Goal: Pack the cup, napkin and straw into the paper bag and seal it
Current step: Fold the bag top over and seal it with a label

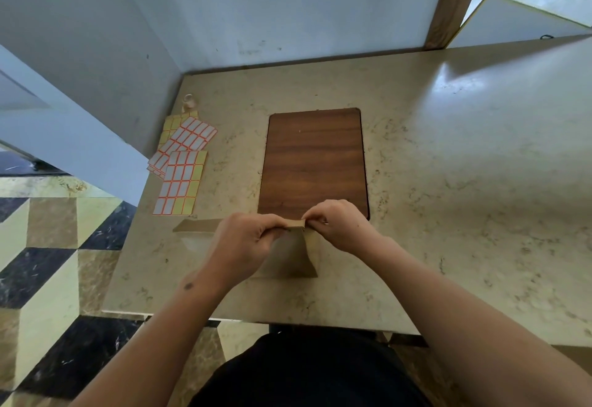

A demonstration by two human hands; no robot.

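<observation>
I am pinching the folded top of the paper bag (290,254) between my left hand (248,238) and right hand (339,225) at the table's near edge, so I judge packing done and sealing underway, with the sticker sheets (181,182) untouched.

A beige marbled table (448,166) carries a wooden board (314,163) — sticker sheets (181,163) lie left of it, the paper bag (288,259) just nearer.

Both hands — left (246,240), right (339,227) — pinch the folded top of the bag (291,256) near the table's (448,166) front edge, just before the board (314,163).
</observation>
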